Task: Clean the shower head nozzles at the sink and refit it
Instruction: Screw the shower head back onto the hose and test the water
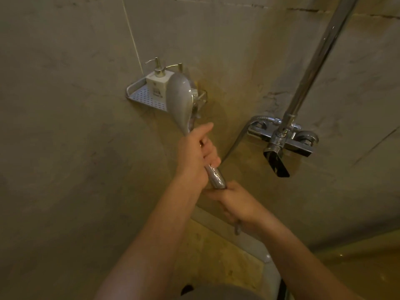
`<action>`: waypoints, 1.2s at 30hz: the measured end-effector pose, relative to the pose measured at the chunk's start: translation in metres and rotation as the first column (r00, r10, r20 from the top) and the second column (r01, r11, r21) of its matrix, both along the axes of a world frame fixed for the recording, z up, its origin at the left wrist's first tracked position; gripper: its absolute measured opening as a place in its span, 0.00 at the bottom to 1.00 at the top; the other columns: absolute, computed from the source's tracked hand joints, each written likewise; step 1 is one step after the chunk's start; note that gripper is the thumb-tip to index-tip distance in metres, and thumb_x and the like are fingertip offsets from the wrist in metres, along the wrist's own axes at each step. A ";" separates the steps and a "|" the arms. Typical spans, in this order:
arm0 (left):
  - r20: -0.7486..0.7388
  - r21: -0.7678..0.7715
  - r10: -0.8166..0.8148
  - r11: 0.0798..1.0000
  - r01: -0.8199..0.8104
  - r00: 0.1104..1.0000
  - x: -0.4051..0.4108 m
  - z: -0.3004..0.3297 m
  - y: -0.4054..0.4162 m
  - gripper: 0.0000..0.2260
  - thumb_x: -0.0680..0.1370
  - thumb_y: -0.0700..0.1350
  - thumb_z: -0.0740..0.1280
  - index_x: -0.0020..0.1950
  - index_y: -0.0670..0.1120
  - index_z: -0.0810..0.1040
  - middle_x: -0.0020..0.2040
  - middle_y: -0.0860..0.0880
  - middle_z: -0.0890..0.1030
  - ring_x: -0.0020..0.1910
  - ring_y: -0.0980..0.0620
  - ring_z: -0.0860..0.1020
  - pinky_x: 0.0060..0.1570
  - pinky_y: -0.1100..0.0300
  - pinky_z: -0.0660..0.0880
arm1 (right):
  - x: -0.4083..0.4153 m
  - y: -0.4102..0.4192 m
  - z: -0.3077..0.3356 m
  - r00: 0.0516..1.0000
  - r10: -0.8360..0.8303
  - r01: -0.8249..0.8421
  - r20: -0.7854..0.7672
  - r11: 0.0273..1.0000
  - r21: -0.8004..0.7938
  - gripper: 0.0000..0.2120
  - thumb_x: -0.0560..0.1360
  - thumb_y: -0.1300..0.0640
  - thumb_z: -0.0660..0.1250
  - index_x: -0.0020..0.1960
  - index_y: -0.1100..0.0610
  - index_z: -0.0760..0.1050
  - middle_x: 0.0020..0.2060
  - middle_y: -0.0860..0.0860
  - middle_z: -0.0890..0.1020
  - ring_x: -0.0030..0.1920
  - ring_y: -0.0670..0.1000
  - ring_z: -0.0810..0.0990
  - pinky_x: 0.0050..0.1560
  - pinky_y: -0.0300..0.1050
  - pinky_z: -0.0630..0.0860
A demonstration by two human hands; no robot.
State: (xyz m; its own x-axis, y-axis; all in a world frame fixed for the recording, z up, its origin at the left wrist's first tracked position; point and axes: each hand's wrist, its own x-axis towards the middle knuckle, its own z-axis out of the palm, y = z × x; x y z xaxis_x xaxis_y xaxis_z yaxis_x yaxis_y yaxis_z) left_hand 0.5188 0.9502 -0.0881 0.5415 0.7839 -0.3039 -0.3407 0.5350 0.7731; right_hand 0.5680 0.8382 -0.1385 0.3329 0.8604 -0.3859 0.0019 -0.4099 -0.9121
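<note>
Two bare forearms reach up from the bottom edge. Left hand (194, 152) wraps around the handle of the shower head (181, 100), fingers closed on it. Right hand (233, 202), just below, closes around the handle's lower end where the hose (236, 139) joins. Above the shower head's grey back, a corner shelf (142, 95) holds a pump bottle (157, 82). Right of the shower head, a chrome mixer tap (285, 141) sits on the wall under a riser pipe (313, 61).
</note>
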 end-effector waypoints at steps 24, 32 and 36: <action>-0.281 0.297 0.244 0.942 -0.158 0.928 0.016 -0.021 -0.033 0.12 0.74 0.39 0.73 0.48 0.48 0.70 0.42 0.50 0.75 0.40 0.50 0.77 0.43 0.53 0.77 | 0.007 0.006 -0.060 0.705 -0.349 0.318 0.617 0.934 0.166 0.09 0.74 0.50 0.64 0.38 0.54 0.72 0.31 0.51 0.80 0.32 0.56 0.78 0.30 0.50 0.72; -0.109 -0.068 0.255 0.962 -0.263 0.961 0.009 -0.022 -0.015 0.19 0.77 0.44 0.74 0.34 0.49 0.65 0.24 0.52 0.60 0.19 0.54 0.58 0.22 0.62 0.58 | -0.001 0.005 -0.044 0.847 -0.233 0.213 0.478 0.972 0.098 0.20 0.73 0.58 0.68 0.25 0.56 0.65 0.21 0.47 0.66 0.25 0.45 0.63 0.28 0.45 0.60; 0.057 -0.065 -0.040 0.997 0.044 0.998 -0.001 -0.027 0.003 0.23 0.79 0.42 0.67 0.27 0.51 0.61 0.19 0.54 0.57 0.15 0.56 0.56 0.19 0.65 0.55 | -0.002 0.000 -0.016 0.989 -0.097 0.097 0.112 0.995 0.010 0.18 0.74 0.56 0.70 0.30 0.51 0.65 0.25 0.49 0.64 0.26 0.47 0.60 0.28 0.44 0.55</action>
